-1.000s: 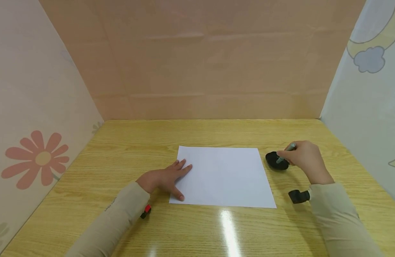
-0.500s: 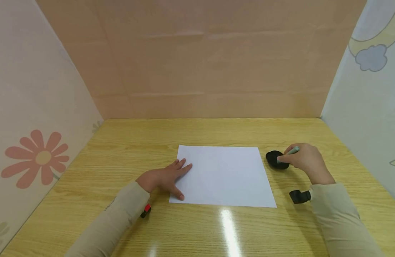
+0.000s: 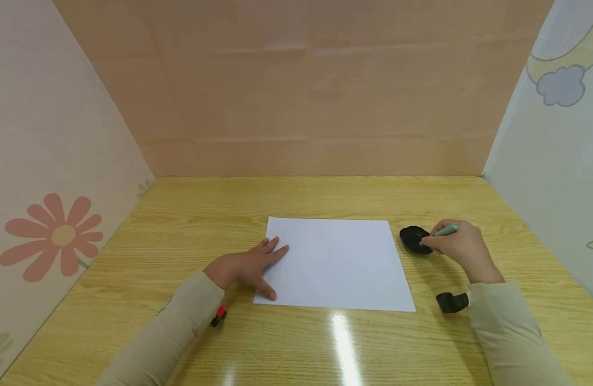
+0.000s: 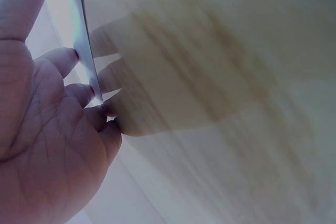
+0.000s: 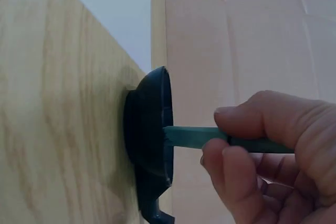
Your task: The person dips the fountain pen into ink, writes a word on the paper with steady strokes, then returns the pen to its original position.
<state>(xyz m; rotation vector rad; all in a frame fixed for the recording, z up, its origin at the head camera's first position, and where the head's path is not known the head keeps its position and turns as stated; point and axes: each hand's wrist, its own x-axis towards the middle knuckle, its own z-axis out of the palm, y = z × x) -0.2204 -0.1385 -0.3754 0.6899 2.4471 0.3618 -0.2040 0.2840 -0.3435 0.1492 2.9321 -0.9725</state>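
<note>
My left hand [image 3: 253,266] lies with spread fingers on the left edge of a blank white sheet of paper [image 3: 339,262]. In the left wrist view, the fingertips [image 4: 86,95] touch the sheet's edge. With thumb and fingers, my right hand [image 3: 462,244] pinches a slim green pen-like stick [image 3: 445,230]. It slants, its upper end leaning right. Its lower tip reaches into a shallow black dish [image 3: 412,239] right of the paper. From the side, in the right wrist view, the green stick [image 5: 194,137] meets the rim of the black dish [image 5: 152,129], its far tip hidden inside.
Everything rests on a wood-grain table [image 3: 209,209]. A tan backdrop [image 3: 296,96] closes off the back, with patterned white panels on both sides. Black wrist-camera pieces [image 3: 452,302] jut from the sleeves close above the tabletop.
My right hand has shifted slightly right and nearer, and the green stick's upper end has tipped down to the right. The left hand and the paper stay put.
</note>
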